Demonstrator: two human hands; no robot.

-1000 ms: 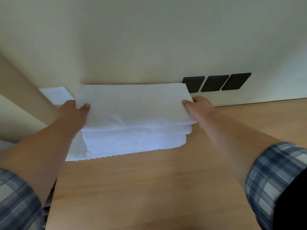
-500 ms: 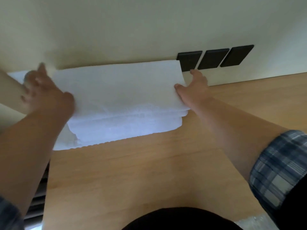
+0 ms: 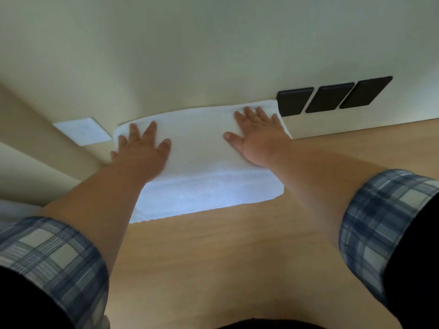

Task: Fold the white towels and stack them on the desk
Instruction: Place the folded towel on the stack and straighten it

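Note:
A stack of folded white towels (image 3: 202, 186) lies on the wooden desk (image 3: 237, 257) against the cream wall. The top towel (image 3: 197, 138) lies flat across the stack. My left hand (image 3: 142, 150) rests palm down on its left part with the fingers spread and straight. My right hand (image 3: 256, 136) lies flat on its right part, fingers straight and reaching to the far edge by the wall. Both forearms stretch over the desk, with plaid sleeves rolled up.
Three black wall plates (image 3: 332, 97) sit on the wall just right of the stack. A white wall plate (image 3: 82, 131) is on the left. The desk's left edge runs under my left arm.
Both hands let go of the top towel's ends and now lie flat on top of it. The towel has settled onto the stack.

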